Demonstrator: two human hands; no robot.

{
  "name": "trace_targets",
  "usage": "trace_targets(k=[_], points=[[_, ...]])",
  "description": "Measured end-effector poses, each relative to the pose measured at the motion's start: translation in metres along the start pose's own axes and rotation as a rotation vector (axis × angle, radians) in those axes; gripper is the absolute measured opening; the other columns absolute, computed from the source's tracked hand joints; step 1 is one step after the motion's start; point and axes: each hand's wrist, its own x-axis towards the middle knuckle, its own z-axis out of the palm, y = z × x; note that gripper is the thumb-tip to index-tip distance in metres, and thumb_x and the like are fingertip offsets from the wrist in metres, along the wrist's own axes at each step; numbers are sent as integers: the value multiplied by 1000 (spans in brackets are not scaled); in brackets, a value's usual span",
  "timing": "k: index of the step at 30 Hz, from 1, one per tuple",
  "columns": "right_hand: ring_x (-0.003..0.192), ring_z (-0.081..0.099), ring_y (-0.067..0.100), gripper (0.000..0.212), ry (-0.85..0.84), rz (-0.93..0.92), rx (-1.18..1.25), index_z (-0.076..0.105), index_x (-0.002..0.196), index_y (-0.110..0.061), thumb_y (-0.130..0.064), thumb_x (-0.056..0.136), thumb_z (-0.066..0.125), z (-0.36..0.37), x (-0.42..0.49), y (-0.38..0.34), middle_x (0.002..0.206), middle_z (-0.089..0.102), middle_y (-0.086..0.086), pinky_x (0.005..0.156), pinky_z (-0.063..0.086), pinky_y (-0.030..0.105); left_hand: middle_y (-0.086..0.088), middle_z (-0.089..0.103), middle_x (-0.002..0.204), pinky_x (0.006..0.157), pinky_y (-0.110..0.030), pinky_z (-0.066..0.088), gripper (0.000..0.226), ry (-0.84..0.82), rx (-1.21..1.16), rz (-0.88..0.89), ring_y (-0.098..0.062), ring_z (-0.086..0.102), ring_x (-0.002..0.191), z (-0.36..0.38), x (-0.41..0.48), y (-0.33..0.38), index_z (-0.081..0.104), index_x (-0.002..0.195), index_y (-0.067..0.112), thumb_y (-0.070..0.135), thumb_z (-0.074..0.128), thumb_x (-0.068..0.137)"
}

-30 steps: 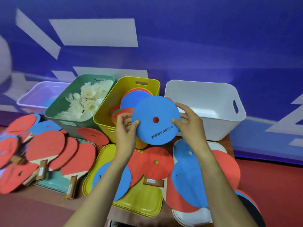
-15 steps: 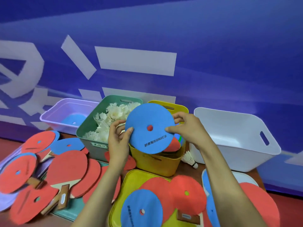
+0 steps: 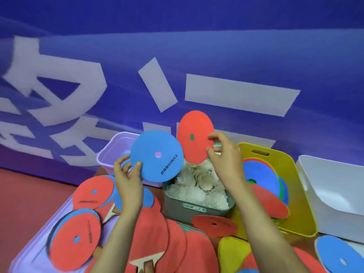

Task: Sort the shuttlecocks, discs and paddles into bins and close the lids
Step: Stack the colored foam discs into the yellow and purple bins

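Nearest, flat red-faced paddles (image 3: 149, 243) with pale wooden handles lie overlapped in a heap. To their left, thin matte red discs (image 3: 78, 241) with small centre holes are spread on a lilac plastic lid (image 3: 29, 251). The left hand (image 3: 126, 182) grips the lower edge of a round blue felt-like disc (image 3: 157, 156), thumb on the printed face and fingers curled behind. It is held tilted in the air over the near corner of the lilac plastic bin (image 3: 112, 152).

Just beside it, the right hand (image 3: 224, 160) pinches the rim of a plain red disc (image 3: 194, 136) between thumb and fingertips. The disc stands upright (turned so it reads as an oval) above the grey-green bin (image 3: 197, 210), which is heaped with fluffy white feather shuttlecocks (image 3: 197, 186).

To the right, a glossy yellow plastic bin (image 3: 301, 194) holds stacked blue and red discs (image 3: 260, 174), and a smooth white bin (image 3: 334, 174) stands next to it. Behind everything hangs a blue banner (image 3: 197, 46) with blocky white lettering.
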Motion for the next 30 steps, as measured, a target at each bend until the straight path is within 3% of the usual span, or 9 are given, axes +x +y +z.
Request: trace_targets(k=[3, 6, 14, 17, 21, 24, 27, 28, 30], points=[[88, 65, 20, 34, -37, -49, -58, 60, 112, -19, -2, 83, 56, 42, 9, -12, 112, 65, -1, 78, 50, 34, -6, 61, 103, 74, -31, 44, 25, -6, 199, 118, -15, 57, 83, -25, 33, -2, 52, 105, 24, 4, 55, 91], [99, 61, 29, 40, -130, -109, -190, 57, 121, -15, -1, 85, 49, 94, 18, -22, 119, 62, 6, 82, 48, 38, -2, 61, 112, 78, -23, 37, 25, -13, 468, 214, -17, 53, 93, -47, 76, -11, 54, 115, 14, 5, 50, 92], [110, 55, 30, 47, -304, -41, -293, 53, 128, -11, 5, 85, 43, 193, 49, -18, 124, 59, 10, 87, 41, 35, -11, 53, 130, 99, -42, 40, 41, -124, 656, 69, -28, 50, 118, -58, 150, -44, 47, 133, 12, 2, 39, 94], [112, 54, 30, 48, -356, 75, -283, 52, 128, -11, 6, 84, 41, 222, 63, -11, 128, 57, 10, 87, 42, 33, -14, 55, 124, 96, -42, 41, 46, -122, 638, 51, -31, 51, 111, -56, 166, -50, 45, 133, 13, 0, 38, 89], [124, 40, 38, 50, -548, 175, -581, 37, 137, -7, 1, 88, 44, 241, 63, 4, 141, 32, 18, 95, 39, 40, -18, 54, 126, 92, -38, 41, 56, -209, 641, -2, -36, 52, 108, -51, 180, -60, 41, 137, 10, -8, 38, 84], [123, 37, 37, 45, -584, 181, -613, 42, 132, -7, -4, 87, 49, 244, 59, 12, 140, 29, 16, 97, 38, 40, -15, 52, 132, 85, -19, 37, 60, -211, 667, -36, -28, 53, 107, -41, 188, -65, 39, 139, 7, -12, 36, 82], [122, 38, 35, 43, -605, 139, -571, 44, 131, -10, -8, 88, 52, 245, 57, 15, 137, 33, 13, 97, 39, 39, -8, 54, 123, 63, -4, 35, 61, -202, 709, -85, -16, 51, 82, -30, 205, -80, 37, 141, 9, -12, 36, 84], [122, 38, 34, 44, -606, 116, -562, 43, 132, -11, -9, 88, 52, 244, 56, 15, 137, 34, 12, 98, 38, 39, -9, 51, 127, 64, -2, 37, 62, -232, 720, -107, -18, 52, 88, -27, 213, -88, 34, 143, 10, -11, 37, 85], [123, 37, 33, 47, -595, 66, -532, 43, 134, -14, -11, 88, 52, 241, 52, 12, 138, 35, 10, 100, 35, 37, -13, 28, 150, 100, -15, 34, 67, -320, 788, -154, -29, 39, 128, -22, 222, -97, 20, 148, 9, -2, 48, 89]])
